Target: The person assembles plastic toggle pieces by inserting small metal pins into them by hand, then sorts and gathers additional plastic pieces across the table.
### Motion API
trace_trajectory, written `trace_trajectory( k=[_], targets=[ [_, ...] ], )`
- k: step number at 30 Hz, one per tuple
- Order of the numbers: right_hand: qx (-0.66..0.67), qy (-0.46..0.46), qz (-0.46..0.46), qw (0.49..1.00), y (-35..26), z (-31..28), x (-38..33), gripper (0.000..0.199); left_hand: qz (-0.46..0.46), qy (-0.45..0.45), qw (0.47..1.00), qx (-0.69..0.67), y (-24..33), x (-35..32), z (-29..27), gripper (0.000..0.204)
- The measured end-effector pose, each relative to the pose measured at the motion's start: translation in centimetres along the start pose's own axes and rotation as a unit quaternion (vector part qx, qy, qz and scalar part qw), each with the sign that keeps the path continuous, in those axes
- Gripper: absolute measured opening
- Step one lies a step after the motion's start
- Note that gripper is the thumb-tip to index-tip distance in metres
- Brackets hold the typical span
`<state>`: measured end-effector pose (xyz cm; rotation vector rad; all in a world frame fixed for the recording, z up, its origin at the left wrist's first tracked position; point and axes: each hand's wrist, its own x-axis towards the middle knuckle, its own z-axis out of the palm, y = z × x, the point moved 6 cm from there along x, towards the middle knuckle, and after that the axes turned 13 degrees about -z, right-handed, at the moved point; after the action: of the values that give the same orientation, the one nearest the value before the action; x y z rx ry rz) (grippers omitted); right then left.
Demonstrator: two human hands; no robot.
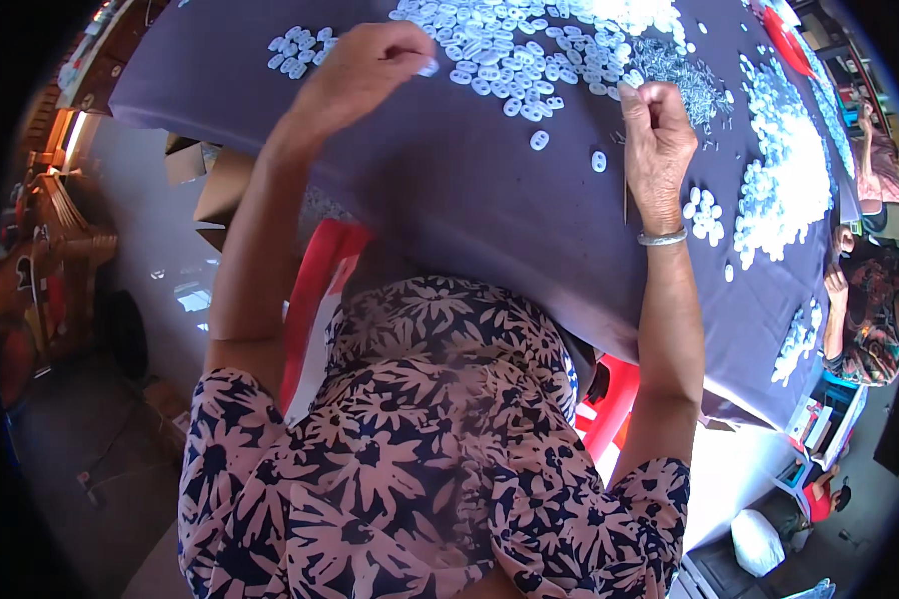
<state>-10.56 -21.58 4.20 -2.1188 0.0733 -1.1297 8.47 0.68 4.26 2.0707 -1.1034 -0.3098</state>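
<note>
My left hand [355, 75] is closed in a pinch above the dark table cover, with a small white oval piece [428, 68] at its fingertips. My right hand [659, 135], a bracelet on its wrist, is also pinched shut, at the near side of a pile of small metal pins [677, 82]. What its fingertips hold is too small to make out. Beside that palm shows a thin brown rod [625, 190]; whether the hand grips it I cannot tell. Between my hands spreads a heap of white two-hole oval pieces [509, 60], and a smaller group [298, 52] lies by my left hand.
A large bright heap of white pieces [784, 165] covers the table's right part, near a red dish [787, 40]. Loose pieces [598, 161] lie on the dark cover [489, 190]. Other people [869, 299] sit at the right. Cardboard boxes [220, 185] stand left, below the table edge.
</note>
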Motion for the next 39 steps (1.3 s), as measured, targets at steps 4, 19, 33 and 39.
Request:
trace_trajectory(
  k=[4, 19, 33, 39],
  targets=[
    [0.035, -0.019, -0.010, 0.999, 1.7, 0.1, 0.0, 0.009, -0.047, 0.043, 0.991, 0.119, -3.6, 0.0, -3.4, 0.015],
    [-0.188, -0.283, -0.203, 0.919, -3.6, 5.8, -0.5, 0.024, 0.005, 0.190, 0.979, -0.071, 4.1, -1.8, 1.3, 0.018],
    [-0.004, -0.216, 0.037, 0.976, 0.0, 3.0, -1.0, 0.019, 0.001, 0.130, 0.956, -0.264, 3.7, -1.1, 9.3, 0.027],
    [-0.033, -0.286, -0.024, 0.957, -0.9, 2.8, -0.4, 0.015, 0.019, 0.104, 0.954, -0.282, 4.1, -1.4, 9.4, 0.024]
  ],
)
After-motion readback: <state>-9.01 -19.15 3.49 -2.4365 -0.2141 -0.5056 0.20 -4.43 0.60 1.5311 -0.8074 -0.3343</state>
